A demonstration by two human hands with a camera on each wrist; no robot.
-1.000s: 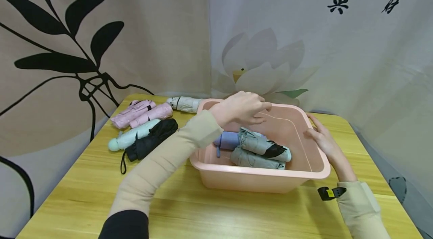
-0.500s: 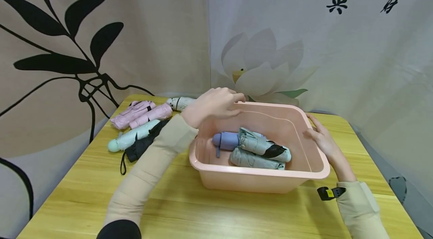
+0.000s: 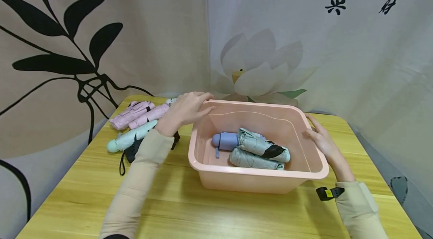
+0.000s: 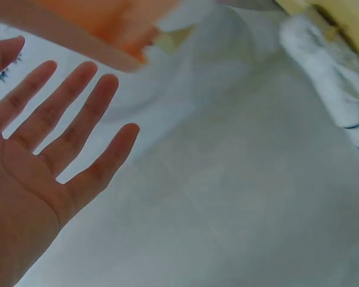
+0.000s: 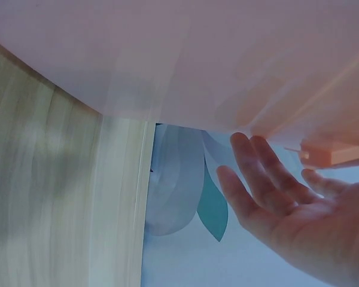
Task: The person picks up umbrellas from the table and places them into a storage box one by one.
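A pink plastic tub (image 3: 257,173) stands on the table. Inside it lie a periwinkle-blue folded umbrella (image 3: 227,141) and two grey-green folded ones, the upper grey-green umbrella (image 3: 260,144) resting across the blue one and over the lower grey-green umbrella (image 3: 253,159). My left hand (image 3: 185,111) hovers at the tub's back left corner with nothing in it; its fingers (image 4: 87,119) are spread in the left wrist view. At the right side, my right hand (image 3: 323,141) holds the rim, thumb over the edge, fingertips (image 5: 242,143) against the outer wall.
Left of the tub lie two lilac umbrellas (image 3: 132,115), a mint umbrella (image 3: 133,137) and a black umbrella (image 3: 131,152) partly behind the left arm. A white umbrella (image 4: 329,66) lies at the back edge, mostly hidden by the left hand in the head view. A printed curtain (image 3: 162,43) hangs behind the table.
My left hand has moved left from above the tub to its back left corner, now covering most of the white umbrella. The right hand and the tub have stayed in place.
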